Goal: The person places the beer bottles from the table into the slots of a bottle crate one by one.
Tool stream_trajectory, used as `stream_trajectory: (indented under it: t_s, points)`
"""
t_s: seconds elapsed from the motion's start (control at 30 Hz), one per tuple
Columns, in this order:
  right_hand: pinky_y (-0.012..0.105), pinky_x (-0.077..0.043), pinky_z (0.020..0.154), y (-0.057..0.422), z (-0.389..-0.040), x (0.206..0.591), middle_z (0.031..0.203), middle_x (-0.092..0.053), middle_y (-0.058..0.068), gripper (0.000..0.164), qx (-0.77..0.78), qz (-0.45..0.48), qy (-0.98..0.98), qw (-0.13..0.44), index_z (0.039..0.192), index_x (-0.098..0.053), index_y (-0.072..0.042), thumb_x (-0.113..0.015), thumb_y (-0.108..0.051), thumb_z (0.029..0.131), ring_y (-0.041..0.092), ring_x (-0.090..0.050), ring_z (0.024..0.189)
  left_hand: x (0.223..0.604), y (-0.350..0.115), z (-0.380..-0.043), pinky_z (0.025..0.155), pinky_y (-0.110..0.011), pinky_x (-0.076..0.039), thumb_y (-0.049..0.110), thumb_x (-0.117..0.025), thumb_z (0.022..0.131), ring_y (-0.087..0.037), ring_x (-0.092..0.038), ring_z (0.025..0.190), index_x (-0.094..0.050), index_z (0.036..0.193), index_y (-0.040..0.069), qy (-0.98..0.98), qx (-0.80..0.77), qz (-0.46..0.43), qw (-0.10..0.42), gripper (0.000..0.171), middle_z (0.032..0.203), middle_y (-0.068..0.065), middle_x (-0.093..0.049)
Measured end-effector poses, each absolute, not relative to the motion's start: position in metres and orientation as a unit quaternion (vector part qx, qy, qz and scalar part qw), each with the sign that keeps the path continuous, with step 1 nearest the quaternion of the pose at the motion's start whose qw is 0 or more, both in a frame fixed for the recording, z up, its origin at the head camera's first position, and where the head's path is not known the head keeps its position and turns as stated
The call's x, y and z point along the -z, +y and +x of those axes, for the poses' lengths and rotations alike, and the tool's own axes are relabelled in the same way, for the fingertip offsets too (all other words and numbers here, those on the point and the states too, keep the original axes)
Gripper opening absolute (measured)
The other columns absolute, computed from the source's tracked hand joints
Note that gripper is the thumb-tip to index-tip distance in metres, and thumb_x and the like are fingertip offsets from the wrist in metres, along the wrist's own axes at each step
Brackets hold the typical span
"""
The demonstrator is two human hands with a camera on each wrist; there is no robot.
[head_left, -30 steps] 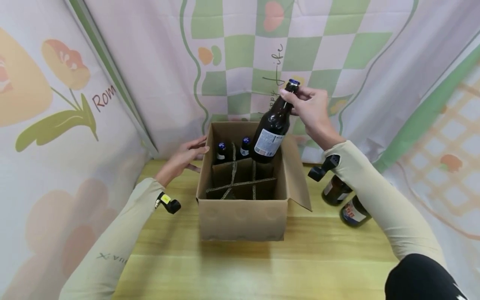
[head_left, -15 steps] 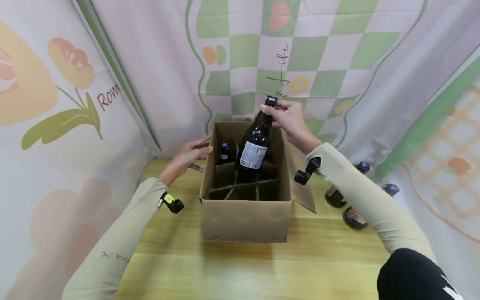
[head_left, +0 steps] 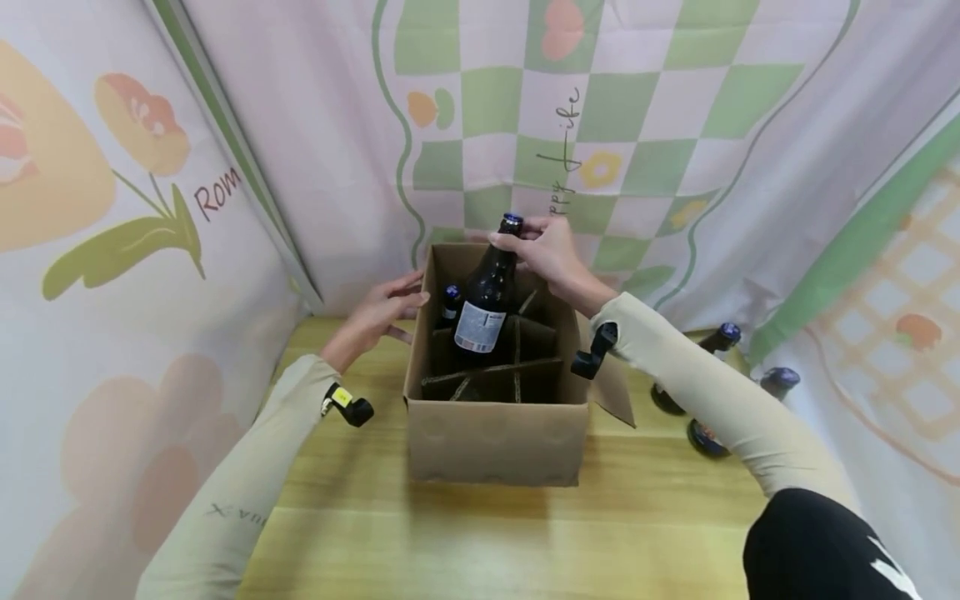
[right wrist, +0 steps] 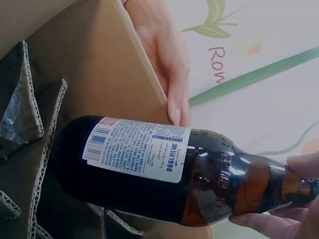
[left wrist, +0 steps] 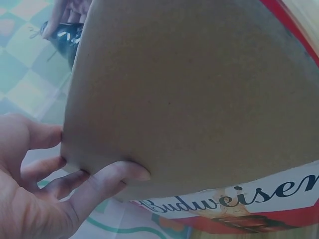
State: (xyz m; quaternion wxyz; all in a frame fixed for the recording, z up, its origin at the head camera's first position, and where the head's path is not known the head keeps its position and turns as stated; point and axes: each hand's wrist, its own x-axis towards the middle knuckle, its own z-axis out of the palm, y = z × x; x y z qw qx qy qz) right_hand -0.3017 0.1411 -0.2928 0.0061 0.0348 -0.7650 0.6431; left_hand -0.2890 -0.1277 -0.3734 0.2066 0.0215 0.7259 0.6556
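Head view: my right hand (head_left: 551, 254) pinches a tilted bottle (head_left: 487, 287) by its neck, its lower part inside the cardboard box (head_left: 495, 446). Left wrist: my left hand (left wrist: 47, 196), loosely spread, touches the box's side. Right wrist: the bottle's label (right wrist: 142, 149) shows.

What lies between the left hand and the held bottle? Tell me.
In the head view: the box's left wall, then another bottle inside.

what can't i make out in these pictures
Head view: middles of the two standing bottles, behind the right sleeve.
Head view: floor of the box, behind the dividers and in shadow.
Right wrist view: tip of the held bottle, cut off by the right edge.
Left wrist view: that bottle's lower part, behind the box.
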Motion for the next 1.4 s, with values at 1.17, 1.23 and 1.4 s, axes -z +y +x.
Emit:
stream_trajectory:
  t_s: [1.17,1.23,1.4]
  points:
    - [0.025,-0.060,0.059,0.103,-0.299,0.318,0.088,-0.079,0.014,0.029,-0.480,0.161,-0.860,-0.057,0.104,-0.078,0.000,-0.084,-0.026,0.091,0.024,-0.076,0.070,0.365,-0.130,-0.285,0.082,-0.048,-0.066,0.027,-0.058,0.108,-0.047,-0.047,0.143,-0.025,0.167,0.034,0.728,-0.636,0.009,0.256,0.068,0.173,-0.007,-0.028]
    - [0.022,-0.052,0.052,0.103,-0.299,0.324,0.078,-0.077,0.014,0.025,-0.451,0.186,-0.871,-0.052,0.094,-0.077,-0.003,-0.085,-0.026,0.090,0.024,-0.072,0.063,0.367,-0.128,-0.284,0.079,-0.044,-0.066,0.025,-0.058,0.108,-0.047,-0.048,0.142,-0.025,0.167,0.035,0.721,-0.645,0.006,0.253,0.067,0.172,-0.007,-0.029]
    - [0.020,-0.035,0.048,0.101,-0.299,0.339,0.058,-0.060,0.003,0.024,-0.387,0.250,-0.887,-0.046,0.083,-0.071,-0.006,-0.085,-0.024,0.090,0.012,-0.050,0.050,0.371,-0.121,-0.283,0.070,-0.039,-0.066,0.021,-0.060,0.107,-0.047,-0.052,0.138,-0.028,0.166,0.033,0.704,-0.668,-0.003,0.241,0.068,0.171,-0.007,-0.031]
